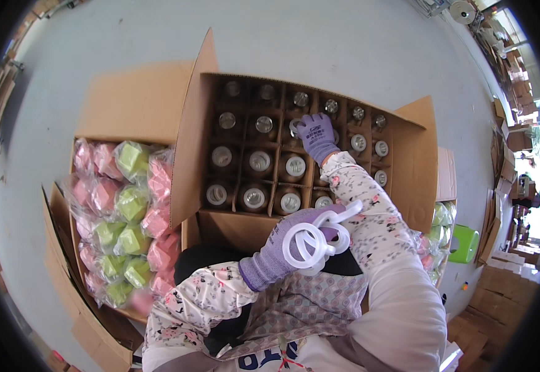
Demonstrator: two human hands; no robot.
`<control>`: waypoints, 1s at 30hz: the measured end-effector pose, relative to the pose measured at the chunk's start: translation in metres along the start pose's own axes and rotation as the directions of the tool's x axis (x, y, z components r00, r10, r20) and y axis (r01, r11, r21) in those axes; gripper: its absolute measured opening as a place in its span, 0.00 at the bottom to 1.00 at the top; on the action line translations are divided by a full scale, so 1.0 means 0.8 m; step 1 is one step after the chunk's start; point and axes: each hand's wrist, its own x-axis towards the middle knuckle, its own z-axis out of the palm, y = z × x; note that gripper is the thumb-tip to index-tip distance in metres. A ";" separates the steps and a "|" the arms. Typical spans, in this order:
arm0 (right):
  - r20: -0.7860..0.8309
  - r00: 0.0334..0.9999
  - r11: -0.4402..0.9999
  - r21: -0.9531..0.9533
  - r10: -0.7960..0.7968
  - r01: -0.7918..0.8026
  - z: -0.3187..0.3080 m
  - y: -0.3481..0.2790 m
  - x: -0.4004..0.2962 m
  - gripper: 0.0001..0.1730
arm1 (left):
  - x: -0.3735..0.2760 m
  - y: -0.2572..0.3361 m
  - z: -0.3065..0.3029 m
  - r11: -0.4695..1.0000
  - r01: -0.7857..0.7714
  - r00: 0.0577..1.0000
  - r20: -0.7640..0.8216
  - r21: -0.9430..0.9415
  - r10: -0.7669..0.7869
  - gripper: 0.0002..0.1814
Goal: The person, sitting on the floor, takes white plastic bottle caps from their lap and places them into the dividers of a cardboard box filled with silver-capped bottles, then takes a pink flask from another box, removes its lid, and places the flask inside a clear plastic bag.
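My left hand (293, 242), in a purple knit glove, holds several white plastic rings (303, 246) hanging in a loose bunch in front of the carton. My right hand (317, 135), gloved alike, reaches into an open cardboard carton (414, 160) with dividers. Its fingers are closed on a white ring (293, 126) at the mouth of a bottle; the fingertips are partly hidden. Glass bottles stand upright in the cells. Those nearer me, such as one bottle (295, 166), have white rings around their mouths. Far-row bottles, such as this one (301, 99), show bare mouths.
At left, an open carton (128, 309) holds pink and green pieces (132, 204) in clear plastic wrap. Similar wrapped pieces (439, 223) fill another carton at right, beside a green plastic container (465, 242). A raised flap (195, 135) stands between the left and middle cartons.
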 end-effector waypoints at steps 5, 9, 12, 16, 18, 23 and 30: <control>0.111 0.984 0.986 0.105 -0.142 0.130 -0.011 -0.011 -0.013 0.10 | 0.002 -0.011 -0.019 0.998 -0.058 0.998 0.014 0.014 0.058 0.27; 0.234 0.965 0.993 0.064 -0.115 0.102 -0.012 -0.003 0.001 0.12 | 0.008 -0.010 -0.027 0.996 0.036 0.999 -0.027 -0.086 -0.038 0.27; 0.269 0.960 0.995 0.072 -0.084 0.067 -0.011 0.002 0.012 0.12 | 0.008 0.002 -0.035 0.999 0.013 0.999 -0.035 0.033 -0.012 0.28; 0.539 0.831 0.990 0.054 -0.139 0.131 -0.014 -0.001 0.029 0.14 | 0.015 -0.001 -0.032 0.996 0.081 0.996 -0.040 -0.036 -0.083 0.28; 0.591 0.795 0.990 0.055 -0.135 0.127 -0.020 0.006 0.028 0.14 | 0.020 -0.011 -0.027 1.000 0.006 0.999 -0.035 0.009 -0.006 0.27; 0.424 0.901 0.882 0.456 -0.095 -0.122 -0.085 -0.015 0.034 0.16 | 0.014 -0.021 -0.044 0.986 0.048 0.962 -0.257 -0.163 -0.089 0.26; 0.227 0.955 -0.306 0.911 -0.191 -0.278 -0.236 0.022 -0.088 0.19 | 0.018 -0.039 -0.054 0.929 0.181 0.935 -0.236 -0.322 -0.265 0.22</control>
